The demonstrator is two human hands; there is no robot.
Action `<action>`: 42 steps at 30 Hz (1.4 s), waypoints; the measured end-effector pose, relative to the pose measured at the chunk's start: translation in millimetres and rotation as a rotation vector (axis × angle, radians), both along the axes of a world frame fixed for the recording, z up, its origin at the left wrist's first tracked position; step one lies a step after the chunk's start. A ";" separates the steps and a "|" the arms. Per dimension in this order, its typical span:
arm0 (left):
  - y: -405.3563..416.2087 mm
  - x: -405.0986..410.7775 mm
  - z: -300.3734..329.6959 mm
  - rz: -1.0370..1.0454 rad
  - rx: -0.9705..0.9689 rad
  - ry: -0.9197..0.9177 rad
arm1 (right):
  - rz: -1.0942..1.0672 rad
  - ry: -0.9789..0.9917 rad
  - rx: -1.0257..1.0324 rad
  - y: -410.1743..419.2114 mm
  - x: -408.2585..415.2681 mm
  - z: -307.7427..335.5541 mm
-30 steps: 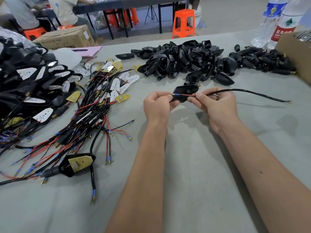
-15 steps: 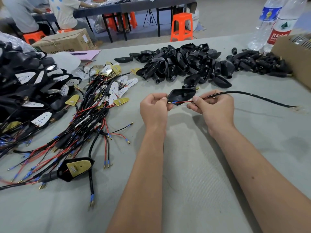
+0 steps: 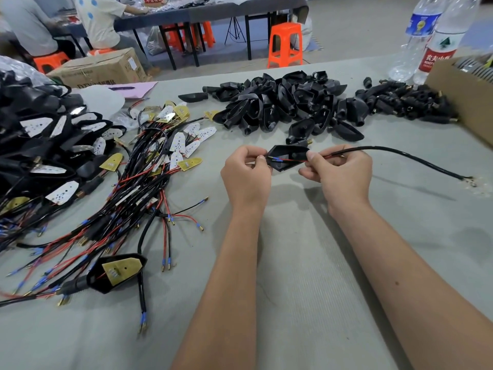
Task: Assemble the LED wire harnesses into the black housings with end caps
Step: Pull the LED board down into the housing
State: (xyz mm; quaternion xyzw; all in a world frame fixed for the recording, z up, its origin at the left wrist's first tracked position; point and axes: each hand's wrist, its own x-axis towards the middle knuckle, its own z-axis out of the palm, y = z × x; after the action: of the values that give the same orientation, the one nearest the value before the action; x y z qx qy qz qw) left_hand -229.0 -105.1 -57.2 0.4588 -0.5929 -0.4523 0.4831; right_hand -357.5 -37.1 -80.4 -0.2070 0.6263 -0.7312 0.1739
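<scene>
Just in front of the pile of empty black housings (image 3: 282, 105), above the grey bench (image 3: 306, 276), both hands held one black housing (image 3: 289, 157) between them. The left hand (image 3: 246, 174) pinched the housing's pointed left end, and the thumb and forefinger of the right hand (image 3: 340, 174) were closed on the wire harness (image 3: 386, 150) where it met the housing's right side. Red and black leads with blue-sleeved terminals (image 3: 276, 159) lay across the open cavity, while the sheathed cable arched away to the right of the housing and came down with its far end on the bench. Judging by this, the step in hand was feeding the leads through the housing. The next move would call for drawing the terminals out past the left end without snagging them, the left fingers keeping the shell steady. Left of the housing lay a tangle of harnesses with LED boards (image 3: 149, 166), and nearer, one assembled unit (image 3: 117, 272).
</scene>
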 end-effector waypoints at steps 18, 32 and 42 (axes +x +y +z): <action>5.3 -7.9 -3.8 -0.201 0.253 0.388 | 0.142 0.057 0.031 2.9 5.0 3.9; 2.4 -1.6 -0.7 -0.167 0.473 0.582 | 0.364 -0.146 -0.134 10.7 0.3 12.6; -28.5 30.8 3.5 0.145 0.471 0.607 | 0.253 -0.677 -0.457 13.4 -12.4 16.5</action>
State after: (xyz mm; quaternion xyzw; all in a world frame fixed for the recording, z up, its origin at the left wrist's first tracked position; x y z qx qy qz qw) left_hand -198.2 -133.6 -53.7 0.4432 -0.2690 -0.6557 0.5489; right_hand -369.9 -23.7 -63.9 -0.0636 0.3255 -0.8508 0.4076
